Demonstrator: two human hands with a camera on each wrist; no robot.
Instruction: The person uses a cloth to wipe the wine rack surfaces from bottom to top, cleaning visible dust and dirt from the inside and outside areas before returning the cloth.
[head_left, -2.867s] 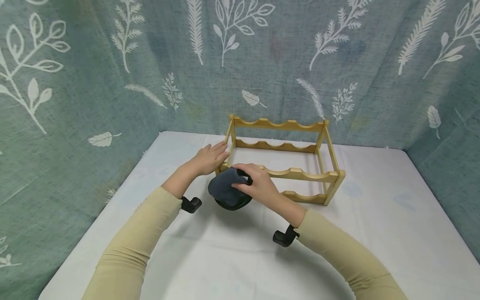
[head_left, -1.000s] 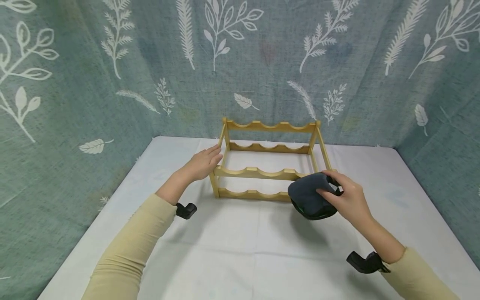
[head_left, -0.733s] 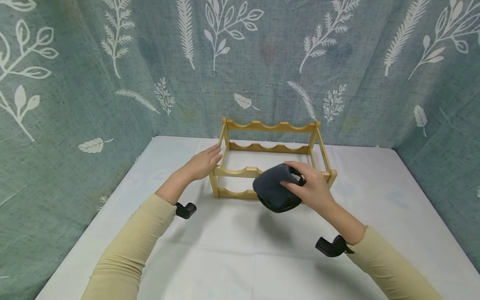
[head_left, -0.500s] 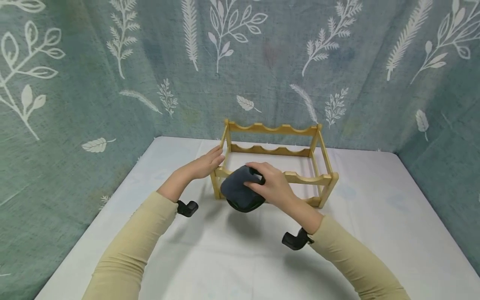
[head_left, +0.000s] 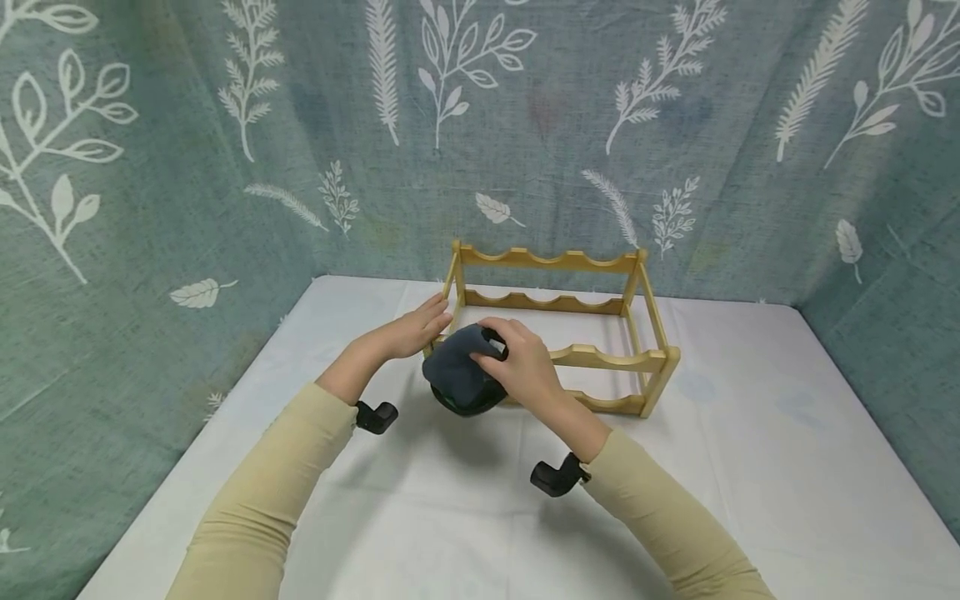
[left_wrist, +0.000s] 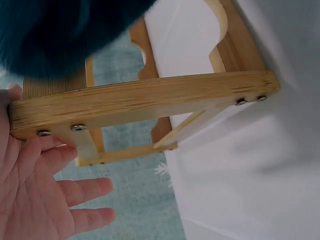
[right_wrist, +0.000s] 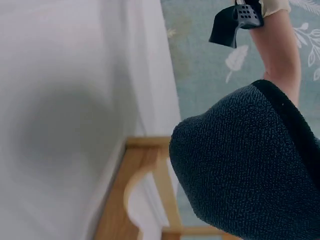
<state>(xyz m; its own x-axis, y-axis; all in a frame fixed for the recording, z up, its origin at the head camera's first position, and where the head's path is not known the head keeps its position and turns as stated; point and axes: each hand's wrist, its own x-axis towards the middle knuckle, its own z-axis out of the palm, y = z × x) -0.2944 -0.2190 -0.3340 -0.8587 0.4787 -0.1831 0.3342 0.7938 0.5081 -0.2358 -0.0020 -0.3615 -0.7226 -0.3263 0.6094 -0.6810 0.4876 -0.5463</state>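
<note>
A light wooden rack (head_left: pixel 600 358) with scalloped rails stands on the white-covered table. My right hand (head_left: pixel 525 367) pinches a dark blue terry cloth (head_left: pixel 459 360) with a black edge, at the front left corner of the rack. The cloth hides that corner and part of the front rails. With fingers straight, my left hand (head_left: pixel 411 332) rests against the rack's left side. In the left wrist view the fingers (left_wrist: pixel 92 192) lie beside the screwed side piece, and the cloth (left_wrist: pixel 65 35) hangs close above it. The right wrist view shows the bulging cloth (right_wrist: pixel 240 160) but not the fingers on it.
The white tablecloth (head_left: pixel 420 517) runs under and around the rack. A green-grey curtain (head_left: pixel 555 192) with white leaf prints closes off the back and sides. Black wrist cameras (head_left: pixel 555 477) stick out below both wrists.
One second ago the cloth was at the rack's right front end; my right hand has carried it leftward along the front to the left corner. My left hand stays at the rack's left side.
</note>
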